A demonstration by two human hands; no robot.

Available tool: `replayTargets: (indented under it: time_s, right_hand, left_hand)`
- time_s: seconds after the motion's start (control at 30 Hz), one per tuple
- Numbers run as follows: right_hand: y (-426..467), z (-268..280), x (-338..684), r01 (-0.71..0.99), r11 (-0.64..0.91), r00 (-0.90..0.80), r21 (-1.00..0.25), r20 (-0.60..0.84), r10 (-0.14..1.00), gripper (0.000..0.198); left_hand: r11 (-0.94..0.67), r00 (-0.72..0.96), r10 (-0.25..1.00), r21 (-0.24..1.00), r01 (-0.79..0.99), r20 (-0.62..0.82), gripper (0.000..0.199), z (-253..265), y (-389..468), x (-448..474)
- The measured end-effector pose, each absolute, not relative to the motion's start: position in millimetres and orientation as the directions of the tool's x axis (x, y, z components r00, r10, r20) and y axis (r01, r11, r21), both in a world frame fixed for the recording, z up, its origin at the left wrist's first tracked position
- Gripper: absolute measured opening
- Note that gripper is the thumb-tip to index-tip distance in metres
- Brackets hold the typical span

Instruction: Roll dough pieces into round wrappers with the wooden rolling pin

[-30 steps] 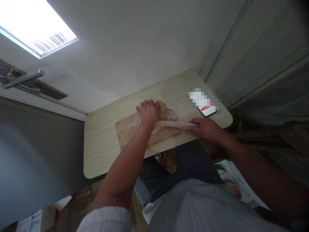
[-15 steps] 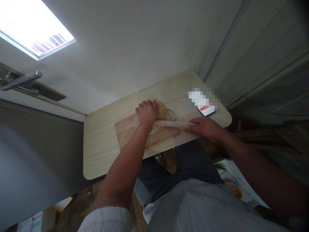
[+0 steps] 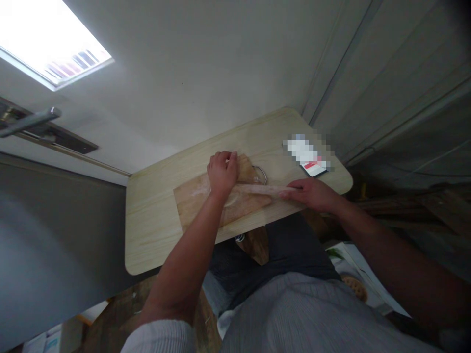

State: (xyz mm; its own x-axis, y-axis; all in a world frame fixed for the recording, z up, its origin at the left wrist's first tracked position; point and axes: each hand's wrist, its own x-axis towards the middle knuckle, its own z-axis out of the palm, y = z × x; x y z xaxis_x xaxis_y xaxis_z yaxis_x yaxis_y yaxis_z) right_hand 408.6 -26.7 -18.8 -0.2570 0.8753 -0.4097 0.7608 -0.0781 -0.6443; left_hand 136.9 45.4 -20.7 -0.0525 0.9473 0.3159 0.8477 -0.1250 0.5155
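A floury wooden cutting board (image 3: 195, 201) with a metal loop handle (image 3: 262, 172) lies on the light wood table (image 3: 150, 215). My right hand (image 3: 307, 191) grips the right end of a thin, floured rolling pin (image 3: 263, 189), which runs leftward across the board to beside my left wrist. A small pale patch, perhaps flattened dough (image 3: 231, 199), shows on the board just below the pin, partly covered by my left forearm. My left hand (image 3: 222, 171) is over the board's far side, fingers curled; whatever lies inside them is hidden.
A phone (image 3: 312, 164), partly pixelated, lies at the table's right end. A door with a lever handle (image 3: 33, 120) stands at the left, and a pale wall (image 3: 206, 73) rises behind the table. Below right is a white container (image 3: 353, 274) holding things.
My left hand has shifted slightly left and its thumb sits differently, uncovering more of the pale patch. My right hand and the rolling pin look almost unmoved.
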Motion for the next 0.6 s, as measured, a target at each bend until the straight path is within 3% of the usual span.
replayTargets:
  time_s: [0.17, 0.33, 0.43, 0.6]
  right_hand:
    - [-27, -19, 408, 0.767, -0.069, -0.25, -0.638, -0.396, 0.884, 0.053]
    - [-27, -19, 408, 0.789, -0.018, -0.272, -0.614, -0.375, 0.886, 0.057]
    - [-27, -19, 409, 0.788, -0.022, -0.269, -0.616, -0.376, 0.887, 0.057]
    - [-28, -17, 407, 0.778, -0.044, -0.267, -0.626, -0.393, 0.88, 0.055]
  left_hand:
    - [-0.285, 0.113, 0.926, 0.467, 0.837, 0.361, 0.031, -15, 32, 136]
    - [-0.139, 0.034, 0.948, 0.313, 0.939, 0.317, 0.034, -14, 9, 150]
    - [-0.081, -0.034, 0.947, 0.341, 0.936, 0.318, 0.041, -19, 0, 153]
    - [-0.153, -0.021, 0.928, 0.433, 0.889, 0.371, 0.041, -25, -4, 148]
